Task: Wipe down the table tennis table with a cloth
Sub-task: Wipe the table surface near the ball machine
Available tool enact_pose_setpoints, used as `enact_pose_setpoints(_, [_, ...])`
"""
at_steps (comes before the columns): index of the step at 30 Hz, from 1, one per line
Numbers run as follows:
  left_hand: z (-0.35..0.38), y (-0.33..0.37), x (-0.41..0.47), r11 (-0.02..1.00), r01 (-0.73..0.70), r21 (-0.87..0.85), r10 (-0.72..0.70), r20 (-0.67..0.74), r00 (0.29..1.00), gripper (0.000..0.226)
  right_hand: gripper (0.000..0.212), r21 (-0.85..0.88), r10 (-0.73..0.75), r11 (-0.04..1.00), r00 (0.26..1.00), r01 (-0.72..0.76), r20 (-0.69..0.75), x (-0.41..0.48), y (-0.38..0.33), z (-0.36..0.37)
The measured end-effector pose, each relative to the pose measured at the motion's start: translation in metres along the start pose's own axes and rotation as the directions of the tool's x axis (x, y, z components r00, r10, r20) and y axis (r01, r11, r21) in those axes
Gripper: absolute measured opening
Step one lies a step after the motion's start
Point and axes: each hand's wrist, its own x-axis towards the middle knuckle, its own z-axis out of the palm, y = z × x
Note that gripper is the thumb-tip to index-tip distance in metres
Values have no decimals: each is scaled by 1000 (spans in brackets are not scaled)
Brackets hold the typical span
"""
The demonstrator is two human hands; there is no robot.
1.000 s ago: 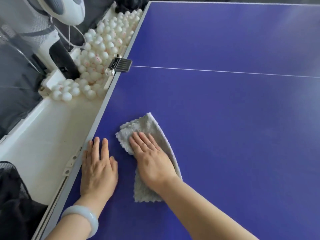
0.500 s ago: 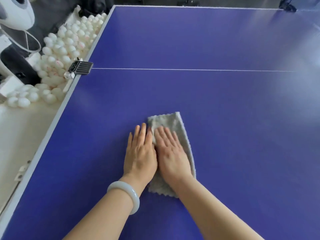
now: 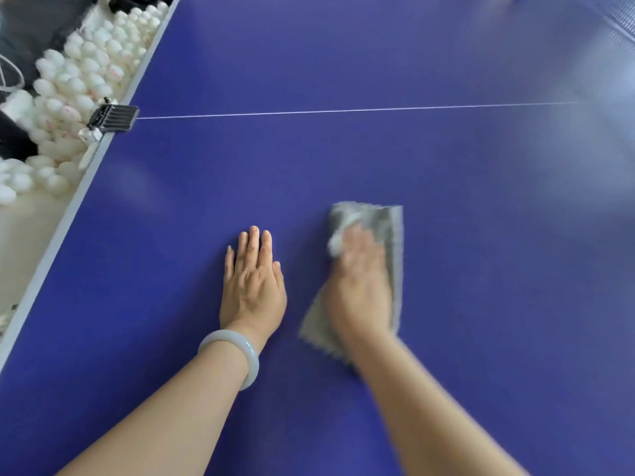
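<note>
Two bare hands lie palm down on the blue table tennis table (image 3: 464, 286). The left hand (image 3: 252, 286) rests flat on the bare surface, its fingers (image 3: 254, 242) straight and close together, holding nothing; a pale bangle (image 3: 252, 365) circles its wrist. The right hand (image 3: 360, 293) lies on top of the grey cloth (image 3: 391, 231), just right of the left fingers and apart from them. Blur smears it, so I cannot tell whether its fingers press flat or pinch the fabric; a paler bunch of cloth shows at their tips. The cloth reaches a little past those fingertips toward the white line (image 3: 343, 111), runs along their right side, and trails back under the wrist. Well away to the left of the left fingers, a black clamp (image 3: 113, 117) sits on the table's rim where the line ends, with a heap of white balls (image 3: 79, 73) beside it.
</note>
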Motion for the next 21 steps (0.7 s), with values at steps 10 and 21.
enact_pose_setpoints(10, [-1,-3,-7,984,-39,-174,25,-83,996,46,54,-232,122,968,987,-95,106,-25,130,-96])
enact_pose_setpoints(21, [-9,8,-18,984,-130,-122,104,-203,974,34,65,14,-512,844,797,536,320,-154,24,-50])
